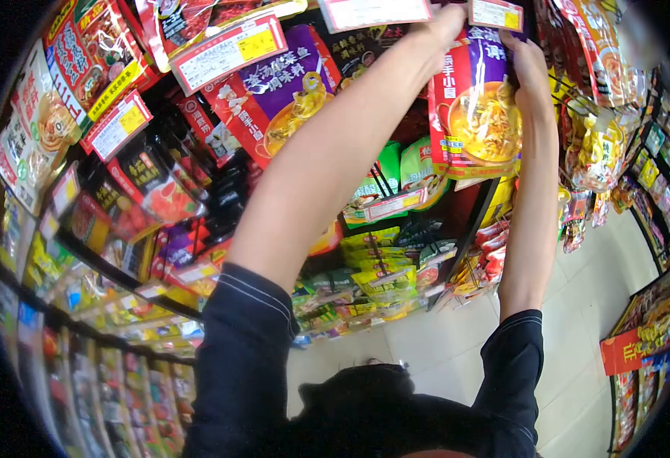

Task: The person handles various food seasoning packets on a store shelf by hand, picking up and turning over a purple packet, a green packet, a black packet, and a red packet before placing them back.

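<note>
A red and purple seasoning packet [481, 114] with a picture of a yellow soup bowl hangs upright at the upper right, below a price tag. My right hand [529, 67] is closed on its upper right edge. At its upper left corner is my left hand [446, 29], with curled fingers partly hidden near the top of the view; it appears to grip the packet's top. A matching red and purple packet [255, 107] hangs to the left of my left forearm.
Price tags [232, 52] front the hanging packets. Green packets [425, 168] and yellow packets [387, 278] fill lower rows. Shelves of bagged goods curve down the left. On the right, beyond a pale tiled floor [579, 286], stands another rack with a red box [621, 351].
</note>
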`<state>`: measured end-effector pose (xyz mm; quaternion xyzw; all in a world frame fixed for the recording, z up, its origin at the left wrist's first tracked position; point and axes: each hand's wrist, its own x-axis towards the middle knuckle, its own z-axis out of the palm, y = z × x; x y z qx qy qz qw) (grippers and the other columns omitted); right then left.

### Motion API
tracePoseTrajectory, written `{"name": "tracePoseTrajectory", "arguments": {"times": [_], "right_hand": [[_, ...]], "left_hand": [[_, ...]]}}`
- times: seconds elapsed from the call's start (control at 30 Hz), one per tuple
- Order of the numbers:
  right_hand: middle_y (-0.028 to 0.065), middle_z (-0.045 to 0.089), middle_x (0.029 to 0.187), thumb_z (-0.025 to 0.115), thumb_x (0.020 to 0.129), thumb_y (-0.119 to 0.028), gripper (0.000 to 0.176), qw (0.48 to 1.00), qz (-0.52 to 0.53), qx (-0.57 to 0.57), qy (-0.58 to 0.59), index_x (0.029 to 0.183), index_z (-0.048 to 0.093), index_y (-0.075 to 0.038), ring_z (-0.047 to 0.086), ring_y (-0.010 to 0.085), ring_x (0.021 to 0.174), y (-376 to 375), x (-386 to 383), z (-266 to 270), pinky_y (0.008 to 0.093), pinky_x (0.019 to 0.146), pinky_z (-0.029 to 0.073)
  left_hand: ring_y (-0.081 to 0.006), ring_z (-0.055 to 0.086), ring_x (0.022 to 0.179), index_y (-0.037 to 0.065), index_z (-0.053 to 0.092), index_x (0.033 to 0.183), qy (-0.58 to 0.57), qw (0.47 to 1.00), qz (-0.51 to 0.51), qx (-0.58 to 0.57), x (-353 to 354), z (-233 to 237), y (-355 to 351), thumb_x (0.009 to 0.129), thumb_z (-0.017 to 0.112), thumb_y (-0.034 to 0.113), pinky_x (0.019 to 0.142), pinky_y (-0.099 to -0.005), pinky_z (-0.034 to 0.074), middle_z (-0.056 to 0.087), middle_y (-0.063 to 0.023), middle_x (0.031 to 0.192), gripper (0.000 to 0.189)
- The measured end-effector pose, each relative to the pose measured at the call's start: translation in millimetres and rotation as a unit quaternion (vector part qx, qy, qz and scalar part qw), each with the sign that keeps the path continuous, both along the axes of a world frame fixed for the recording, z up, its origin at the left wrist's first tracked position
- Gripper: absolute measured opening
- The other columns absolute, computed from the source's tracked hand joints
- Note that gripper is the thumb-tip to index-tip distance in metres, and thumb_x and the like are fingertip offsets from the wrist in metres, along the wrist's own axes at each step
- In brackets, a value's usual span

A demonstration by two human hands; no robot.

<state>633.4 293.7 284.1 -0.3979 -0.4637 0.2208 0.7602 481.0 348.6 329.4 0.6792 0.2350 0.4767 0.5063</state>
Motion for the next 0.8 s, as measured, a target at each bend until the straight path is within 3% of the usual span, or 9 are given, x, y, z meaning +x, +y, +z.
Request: {"name": "tracePoseTrajectory", "arguments": {"times": [0.33, 0.43, 0.57, 0.8], "right_hand": [[0.0085, 0.073, 0.106, 0.066, 0.097, -0.025, 0.030, 0.995, 0.085, -0.049, 0.010, 0.117, 0.066, -0.002, 0.067, 0.0149, 0.089, 9, 0, -1, 0.0298, 0.083, 0.049], [0.0097, 0.073, 0.108, 0.065, 0.098, -0.025, 0.030, 0.987, 0.094, -0.119, 0.052, 0.118, 0.066, -0.002, 0.069, 0.0164, 0.090, -4, -12, 3, 0.0321, 0.084, 0.052], [0.0080, 0.074, 0.100, 0.062, 0.098, -0.024, 0.025, 0.990, 0.079, -0.110, 0.048, 0.113, 0.067, -0.005, 0.071, 0.0161, 0.081, -5, -16, 6, 0.0306, 0.075, 0.057], [0.0082, 0.074, 0.099, 0.064, 0.097, -0.023, 0.026, 0.997, 0.046, -0.060, -0.001, 0.113, 0.067, -0.003, 0.070, 0.0148, 0.079, 4, 1, -1, 0.0293, 0.076, 0.055]], "left_hand": [[-0.0149, 0.062, 0.082, 0.010, 0.066, 0.096, -0.012, 1.000, 0.011, 0.004, 0, -1, -7, 0.094, 0.059, 0.026, 0.073, -0.0337, 0.051, 0.068, -0.0057, 0.092, 0.018], [-0.0147, 0.061, 0.081, 0.009, 0.065, 0.094, -0.017, 1.000, 0.012, 0.007, 1, -1, -9, 0.094, 0.059, 0.024, 0.072, -0.0339, 0.051, 0.067, -0.0058, 0.090, 0.016], [-0.0145, 0.061, 0.079, 0.009, 0.064, 0.091, -0.022, 1.000, 0.017, 0.010, 1, -3, -12, 0.093, 0.060, 0.022, 0.070, -0.0342, 0.051, 0.066, -0.0060, 0.088, 0.014], [-0.0141, 0.059, 0.075, 0.008, 0.063, 0.085, -0.025, 0.999, 0.023, 0.020, -1, -2, -15, 0.091, 0.060, 0.018, 0.068, -0.0347, 0.051, 0.065, -0.0062, 0.083, 0.012]]}}
